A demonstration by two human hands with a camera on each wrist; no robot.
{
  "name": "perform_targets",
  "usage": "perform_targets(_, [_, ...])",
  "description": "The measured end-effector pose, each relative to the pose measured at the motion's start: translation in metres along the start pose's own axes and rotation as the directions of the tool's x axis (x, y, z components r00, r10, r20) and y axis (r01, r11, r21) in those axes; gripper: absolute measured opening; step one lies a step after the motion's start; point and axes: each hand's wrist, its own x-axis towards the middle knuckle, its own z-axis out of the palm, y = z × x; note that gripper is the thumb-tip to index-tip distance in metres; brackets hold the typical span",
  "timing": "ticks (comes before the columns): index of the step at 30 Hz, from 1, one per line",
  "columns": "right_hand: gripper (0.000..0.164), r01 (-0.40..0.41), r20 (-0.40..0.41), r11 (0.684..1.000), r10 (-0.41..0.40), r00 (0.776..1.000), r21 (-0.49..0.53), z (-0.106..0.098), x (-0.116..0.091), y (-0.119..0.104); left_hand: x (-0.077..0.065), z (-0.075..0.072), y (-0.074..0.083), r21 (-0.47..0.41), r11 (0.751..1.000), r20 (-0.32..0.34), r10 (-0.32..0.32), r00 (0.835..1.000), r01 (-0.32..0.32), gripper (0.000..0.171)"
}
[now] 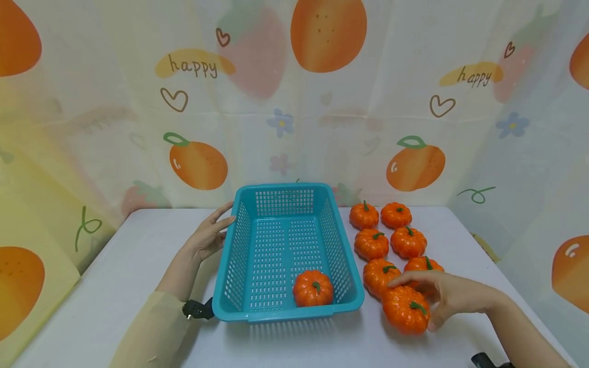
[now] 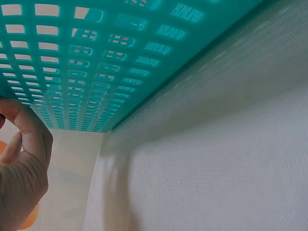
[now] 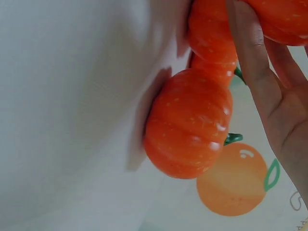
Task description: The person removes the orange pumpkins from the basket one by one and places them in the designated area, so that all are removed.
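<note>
A blue-green plastic basket (image 1: 294,314) with perforated walls stands on the white table, and one small orange pumpkin (image 1: 313,288) lies inside near its front right corner. My left hand (image 1: 209,236) holds the basket's left rim; in the left wrist view, that hand (image 2: 24,159) has bent fingers against the perforated wall (image 2: 91,72). To the right of the basket, my right hand (image 1: 453,296) grips another orange pumpkin (image 1: 405,311) between thumb and fingers. The right wrist view shows this pumpkin (image 3: 284,19) at the top, partly cut off, with the hand (image 3: 288,110) around it.
Several more orange pumpkins with green stems, such as a back one (image 1: 364,215) and a nearer one (image 1: 378,277), stand in two rows right of the basket. A printed fruit cloth (image 1: 331,117) hangs behind the table (image 1: 115,286).
</note>
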Motion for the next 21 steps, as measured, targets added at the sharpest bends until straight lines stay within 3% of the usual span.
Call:
perform_targets(10, [0.07, -0.01, 0.095, 0.999, 0.007, 0.995, 0.035, 0.009, 0.008, 0.012, -0.001, 0.001, 0.0, -0.01, 1.0, -0.001, -0.003, 1.0, 0.003, 0.07])
perform_targets(21, [0.073, -0.012, 0.107, 0.998, 0.006, 0.994, 0.055, 0.012, 0.011, 0.017, -0.001, 0.001, 0.0, -0.006, 1.0, -0.008, -0.009, 1.0, 0.009, 0.071])
